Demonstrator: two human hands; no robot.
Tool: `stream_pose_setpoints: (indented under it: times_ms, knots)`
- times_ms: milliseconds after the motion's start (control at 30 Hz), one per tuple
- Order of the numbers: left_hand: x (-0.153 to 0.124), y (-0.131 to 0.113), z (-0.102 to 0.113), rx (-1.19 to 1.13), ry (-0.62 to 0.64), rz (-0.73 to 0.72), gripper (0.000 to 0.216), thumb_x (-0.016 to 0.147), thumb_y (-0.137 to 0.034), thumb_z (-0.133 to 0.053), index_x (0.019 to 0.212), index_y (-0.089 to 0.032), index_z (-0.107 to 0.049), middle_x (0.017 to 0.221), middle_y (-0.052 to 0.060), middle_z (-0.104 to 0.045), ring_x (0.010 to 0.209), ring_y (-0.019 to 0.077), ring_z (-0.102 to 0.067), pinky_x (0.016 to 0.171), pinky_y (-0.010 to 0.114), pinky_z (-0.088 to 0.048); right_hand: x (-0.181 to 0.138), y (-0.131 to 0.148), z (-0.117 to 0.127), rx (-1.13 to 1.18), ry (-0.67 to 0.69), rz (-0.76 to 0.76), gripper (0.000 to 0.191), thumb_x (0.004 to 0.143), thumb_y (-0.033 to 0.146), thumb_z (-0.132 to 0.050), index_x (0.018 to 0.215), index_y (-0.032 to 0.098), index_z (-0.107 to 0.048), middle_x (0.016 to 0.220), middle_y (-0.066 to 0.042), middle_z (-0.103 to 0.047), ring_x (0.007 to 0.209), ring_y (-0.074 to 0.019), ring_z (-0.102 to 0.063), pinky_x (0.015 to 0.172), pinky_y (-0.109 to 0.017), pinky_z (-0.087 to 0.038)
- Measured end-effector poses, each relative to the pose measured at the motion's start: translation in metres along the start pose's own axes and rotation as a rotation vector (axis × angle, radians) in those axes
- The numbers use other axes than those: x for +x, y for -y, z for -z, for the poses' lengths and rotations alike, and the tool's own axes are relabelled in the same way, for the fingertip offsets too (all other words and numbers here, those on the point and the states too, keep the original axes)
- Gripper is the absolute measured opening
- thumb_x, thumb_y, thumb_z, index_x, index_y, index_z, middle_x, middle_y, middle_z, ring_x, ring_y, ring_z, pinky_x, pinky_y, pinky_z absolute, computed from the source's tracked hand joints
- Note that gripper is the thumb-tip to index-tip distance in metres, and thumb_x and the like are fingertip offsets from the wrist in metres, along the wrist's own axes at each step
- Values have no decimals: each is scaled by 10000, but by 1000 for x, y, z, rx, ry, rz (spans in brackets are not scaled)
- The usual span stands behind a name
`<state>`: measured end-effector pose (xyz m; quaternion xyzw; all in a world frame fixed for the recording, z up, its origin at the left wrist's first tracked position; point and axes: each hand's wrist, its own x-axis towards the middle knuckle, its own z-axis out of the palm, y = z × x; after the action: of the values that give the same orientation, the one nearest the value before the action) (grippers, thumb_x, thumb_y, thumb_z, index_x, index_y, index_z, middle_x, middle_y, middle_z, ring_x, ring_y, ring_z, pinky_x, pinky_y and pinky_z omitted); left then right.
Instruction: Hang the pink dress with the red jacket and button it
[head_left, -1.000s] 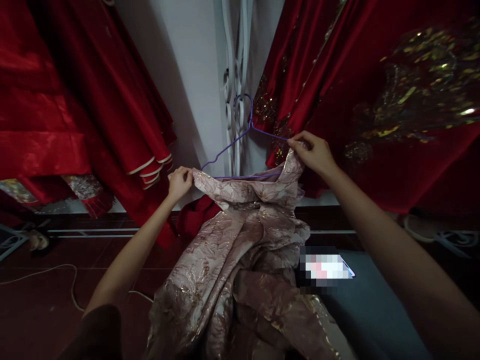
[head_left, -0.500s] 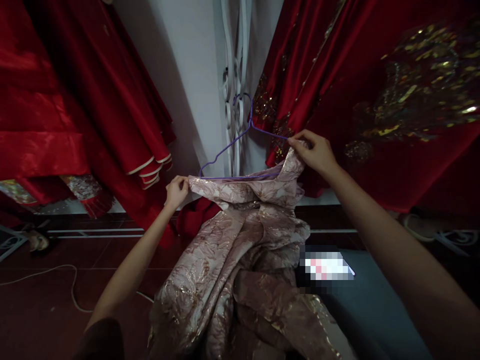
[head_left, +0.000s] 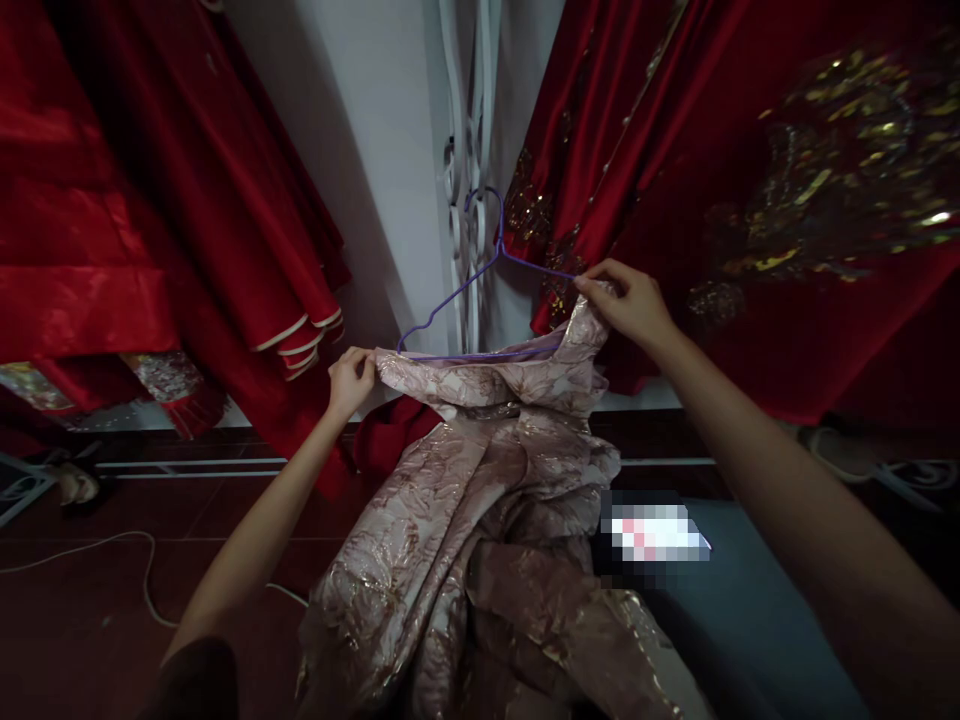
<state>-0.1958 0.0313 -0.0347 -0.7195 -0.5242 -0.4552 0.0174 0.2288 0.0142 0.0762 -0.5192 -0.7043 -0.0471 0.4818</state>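
A pale pink dress with a shiny gold pattern drapes down the middle of the head view toward me. My left hand pinches the end of its neckline on the left. On the right, my right hand grips the dress's other shoulder against the arm of a purple hanger. The hanger's right arm is inside that shoulder, and its lower bar runs along the neckline. Its left corner lies near the left shoulder, a little short of my left fingers. The hanger's hook overlaps white scrolled metalwork; whether it hangs there I cannot tell.
Red garments hang at the left, and a red cloth with gold sequins hangs at the right. White metalwork stands between them. A blurred-out bright screen lies on a blue-grey surface. A white cable crosses the floor.
My left hand, with the dress's left shoulder, has shifted very slightly left and up. My right hand holds the same place.
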Motion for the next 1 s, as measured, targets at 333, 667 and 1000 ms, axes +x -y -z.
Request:
stream_pose_setpoints:
  times_ms: [333, 667, 1000]
  knots:
    - [74, -75, -8, -133, 69, -122, 305, 851, -395, -475, 903, -172, -676, 927, 66, -654, 953, 211, -567, 940, 376, -361, -9, -10, -25, 159, 13, -77, 323, 752, 548, -568, 762, 226, -596, 754, -27, -635, 664, -168, -544, 592, -279, -403]
    - [-2, 25, -55, -544, 567, 463, 367, 694, -366, -620, 975, -131, -637, 981, 115, -676, 898, 196, -620, 846, 340, -474, -6, -11, -33, 214, 52, -82, 356, 749, 582, -545, 727, 227, -567, 678, -17, -598, 631, -166, -537, 547, -276, -390]
    - [-9, 53, -49, -195, 827, 335, 470, 476, -350, -743, 883, -136, -646, 833, 36, -668, 748, 181, -597, 657, 250, -452, -7, -13, -32, 288, 75, -136, 324, 732, 531, -598, 750, 208, -577, 725, -32, -601, 639, -140, -461, 590, -269, -352]
